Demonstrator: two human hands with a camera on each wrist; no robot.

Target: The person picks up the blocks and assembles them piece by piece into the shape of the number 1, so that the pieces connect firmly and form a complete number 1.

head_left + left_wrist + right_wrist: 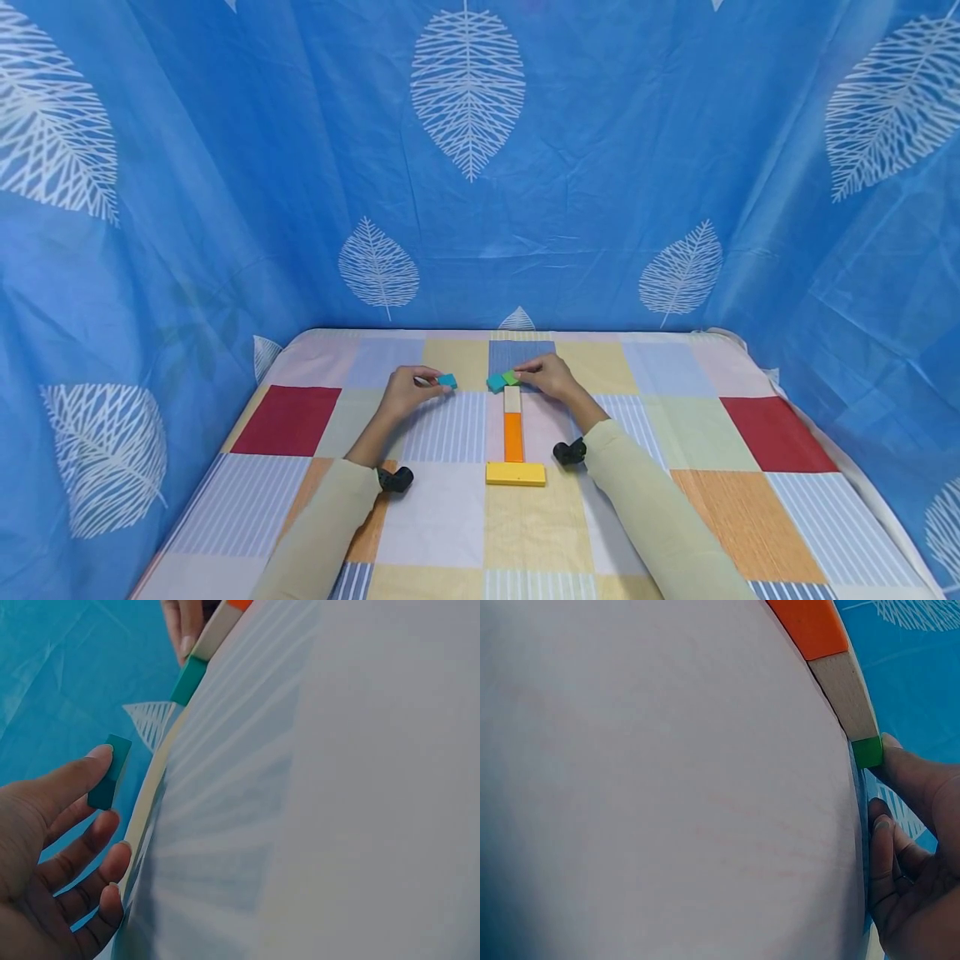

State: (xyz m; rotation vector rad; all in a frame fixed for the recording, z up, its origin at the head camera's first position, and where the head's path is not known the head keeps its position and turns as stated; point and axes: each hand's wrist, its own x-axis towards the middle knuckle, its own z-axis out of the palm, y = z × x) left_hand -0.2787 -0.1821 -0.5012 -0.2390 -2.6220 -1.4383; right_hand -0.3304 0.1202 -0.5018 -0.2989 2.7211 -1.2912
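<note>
My left hand pinches a small teal block between thumb and fingers; in the left wrist view the remaining fingers spread loosely below this block. Another teal block lies on the cloth to its right, beside a bright green block. My right hand has thumb and fingertips at the right side of the green block, the thumb pressed to its edge in the right wrist view. Below them, a plain wooden block and an orange block run in a line down to a yellow block lying crosswise.
A patchwork cloth covers the table. Blue curtains with white leaf prints hang behind it and along both sides. Black wrist devices, such as the one on the left wrist, sit at both sleeves.
</note>
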